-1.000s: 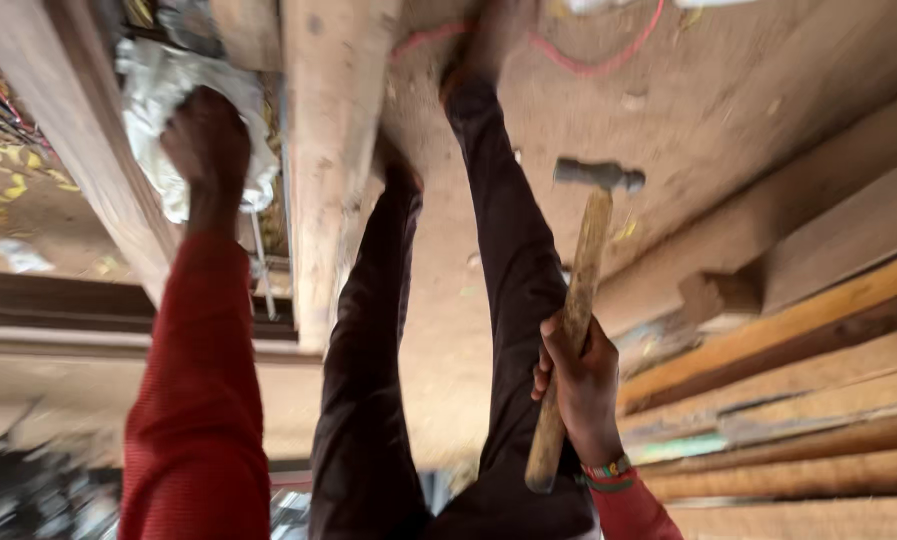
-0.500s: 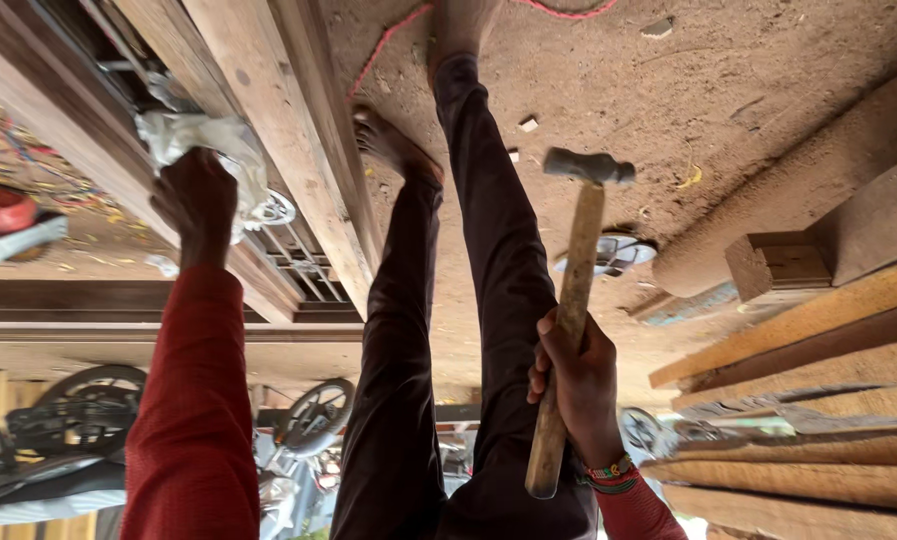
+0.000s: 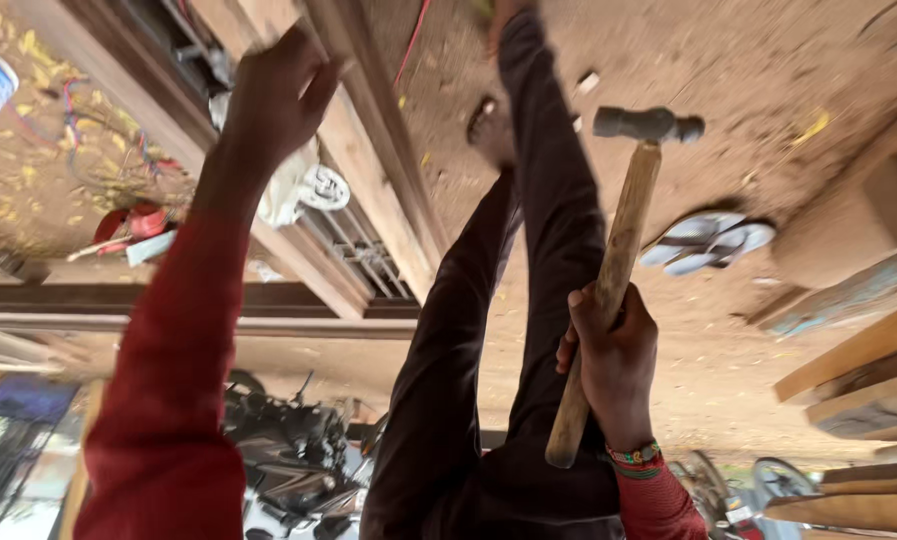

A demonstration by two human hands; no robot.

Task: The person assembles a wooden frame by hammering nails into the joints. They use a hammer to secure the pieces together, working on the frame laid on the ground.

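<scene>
The hammer stands nearly upright, its long wooden handle running up to a steel head that points sideways above the dirt floor. Sandals lie just beside it, planks stack to the right, and a timber frame crosses left. The right hand is wrapped tight round the lower handle; the left hand is raised by the frame with fingers spread, holding nothing.

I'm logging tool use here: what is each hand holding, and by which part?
The right hand grips a hammer low on its wooden handle, the metal head away from the hand. The left hand holds nothing, its fingers spread near the wooden beam.
</scene>
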